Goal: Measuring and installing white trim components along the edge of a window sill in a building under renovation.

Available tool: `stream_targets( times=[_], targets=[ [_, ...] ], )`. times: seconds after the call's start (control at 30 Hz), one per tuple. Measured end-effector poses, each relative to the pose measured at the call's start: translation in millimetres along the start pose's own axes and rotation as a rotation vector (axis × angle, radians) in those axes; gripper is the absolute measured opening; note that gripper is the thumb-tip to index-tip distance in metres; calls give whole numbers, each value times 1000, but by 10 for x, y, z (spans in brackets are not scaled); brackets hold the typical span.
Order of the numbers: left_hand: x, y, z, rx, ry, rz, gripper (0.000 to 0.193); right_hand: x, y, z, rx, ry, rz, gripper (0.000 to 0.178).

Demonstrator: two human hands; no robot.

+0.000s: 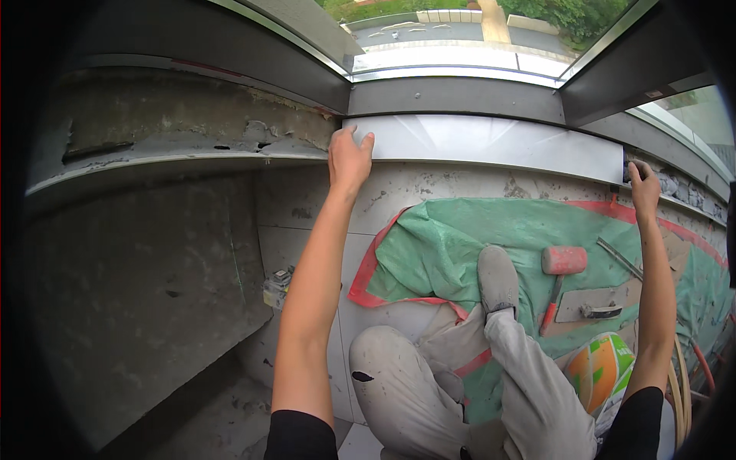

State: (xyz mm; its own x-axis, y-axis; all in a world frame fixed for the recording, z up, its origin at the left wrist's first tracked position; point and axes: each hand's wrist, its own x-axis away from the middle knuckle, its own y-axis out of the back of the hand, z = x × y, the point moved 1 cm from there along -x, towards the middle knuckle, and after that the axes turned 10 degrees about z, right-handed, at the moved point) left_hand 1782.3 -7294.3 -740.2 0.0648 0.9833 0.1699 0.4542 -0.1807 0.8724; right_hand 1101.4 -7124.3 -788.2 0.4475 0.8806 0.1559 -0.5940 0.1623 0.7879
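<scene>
A long, glossy white tile strip (491,142) lies along the window sill, close against the dark window frame. My left hand (350,156) is at its left end, thumb over the face and fingers bent at the edge. At the opposite end, my right hand (644,186) has its fingers curled at the short edge, beside a dark gap with lumpy grey mortar (678,184). The underside of the strip and some of my fingertips are hidden.
Left of the strip runs a rough cement ledge (192,115). Below, a green sheet with red edging (452,238) covers part of the floor. On it are a red mallet (564,261), a trowel (590,304) and a metal bar (619,257). A colourful bag (602,372) stands near my leg.
</scene>
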Motion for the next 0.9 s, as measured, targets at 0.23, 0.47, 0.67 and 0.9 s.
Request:
stream_targets(
  times=[0.23,0.47,0.67,0.9],
  targets=[
    [-409,120,660,-171,182,127,73,-189,-189,332,-43,-54,-20,31],
    [-684,-275,513,-165,201,155,69,-324,85,338,-162,-172,20,32],
    [-697,-235,433,-171,205,138,62,-310,-31,465,-108,-335,60,35],
    [-766,-254,380,-116,236,76,53,-438,-76,454,-47,-339,50,37]
  ],
)
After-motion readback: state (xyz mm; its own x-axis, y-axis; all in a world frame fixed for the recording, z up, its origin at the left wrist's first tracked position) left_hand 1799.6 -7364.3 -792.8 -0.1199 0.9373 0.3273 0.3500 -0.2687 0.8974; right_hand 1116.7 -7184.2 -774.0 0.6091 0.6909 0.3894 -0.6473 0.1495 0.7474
